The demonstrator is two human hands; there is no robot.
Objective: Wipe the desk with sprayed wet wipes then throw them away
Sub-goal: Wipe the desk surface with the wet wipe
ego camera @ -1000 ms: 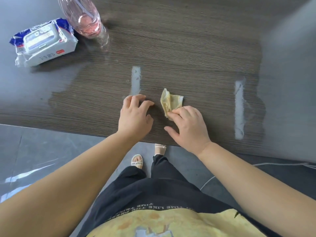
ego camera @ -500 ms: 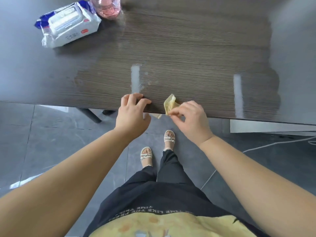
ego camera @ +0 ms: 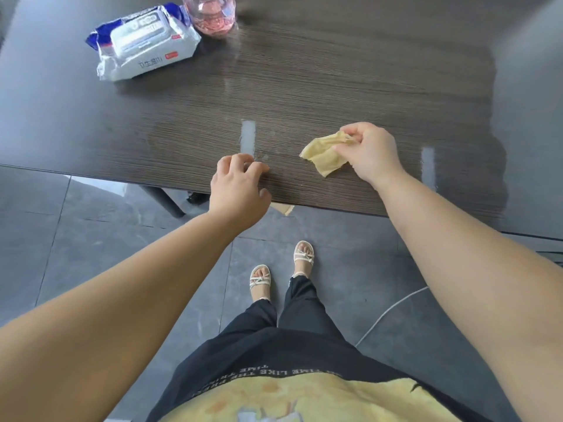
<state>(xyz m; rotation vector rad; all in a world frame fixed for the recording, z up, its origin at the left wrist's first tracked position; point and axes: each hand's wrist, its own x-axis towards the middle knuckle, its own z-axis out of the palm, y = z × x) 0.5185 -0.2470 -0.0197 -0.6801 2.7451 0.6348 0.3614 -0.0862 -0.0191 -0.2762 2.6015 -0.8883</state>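
Centre frame: our right grip (ego camera: 370, 156) pinches the yellow wipe (ego camera: 323, 159), which hangs to its lower left over the surface (ego camera: 304, 86); our left grip (ego camera: 237, 187) rests loosely curled.

Both arms stretch forward. Left hand (ego camera: 240, 190) sits fingertips-down, fingers loosely curled; right hand (ego camera: 370, 153) hovers, pinching a wipe (ego camera: 324, 156) between thumb and fingers.

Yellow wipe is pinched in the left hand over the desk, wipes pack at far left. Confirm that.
Not quite: the head view shows the right hand pinching the yellow wipe over the desk; the left hand rests at its edge. The wipes pack is at far left.
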